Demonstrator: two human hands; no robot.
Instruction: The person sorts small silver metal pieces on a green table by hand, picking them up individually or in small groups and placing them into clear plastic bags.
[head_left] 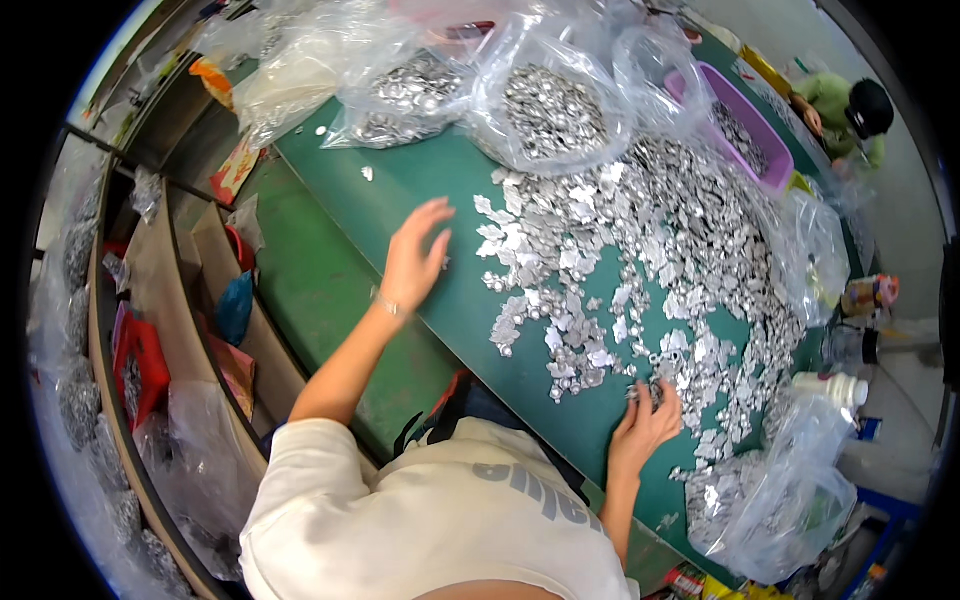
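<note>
A broad heap of small, flat silver metal pieces spreads over the green table. Over the table's near left edge is my left hand, slightly blurred, its fingers apart and nothing visible in them. My right hand is at the near edge of the heap, thumb and fingers pinched around a small silver metal piece. Other pieces lie right beside those fingertips. A lone pale piece rests on the table beyond my left hand.
Clear plastic bags of silver pieces stand along the far side, beside a purple basket. Another filled bag lies at the near right, by a white bottle. Shelves stand left; a person in green is far right.
</note>
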